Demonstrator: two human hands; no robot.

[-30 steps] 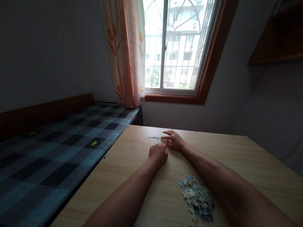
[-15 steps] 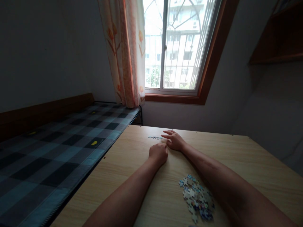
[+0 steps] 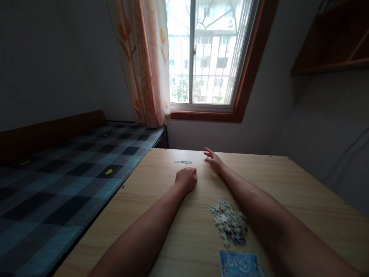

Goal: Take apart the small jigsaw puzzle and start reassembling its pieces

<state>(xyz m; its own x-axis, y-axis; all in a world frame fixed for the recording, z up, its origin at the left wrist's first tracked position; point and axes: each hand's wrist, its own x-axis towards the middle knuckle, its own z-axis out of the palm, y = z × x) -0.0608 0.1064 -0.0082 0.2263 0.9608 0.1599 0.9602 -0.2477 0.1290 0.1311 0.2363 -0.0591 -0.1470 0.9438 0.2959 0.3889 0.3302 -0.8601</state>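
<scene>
Toward the far side of the wooden table (image 3: 161,181) lies a short strip of joined jigsaw pieces (image 3: 183,162). My left hand (image 3: 186,179) rests on the table just in front of that strip, its fingers curled closed. Whatever those fingers hold, if anything, is hidden. To the right of the strip, my right hand (image 3: 213,159) is apart from it, fingers stretched out and holding nothing. A loose pile of jigsaw pieces (image 3: 230,223) lies between my forearms, many with their pale backs up. Nearer to me is a blue box or card marked "Bluey" (image 3: 241,264), partly cut off by the frame.
A bed with a checked cover (image 3: 72,188) runs along the table's left side. Behind the table are a window (image 3: 213,57) and a flowered curtain (image 3: 147,65). A wooden shelf (image 3: 331,50) hangs on the right wall.
My right hand has moved away from the strip and my left hand, to the right. My left hand stays curled. The view has tilted down, bringing the blue "Bluey" item into sight.
</scene>
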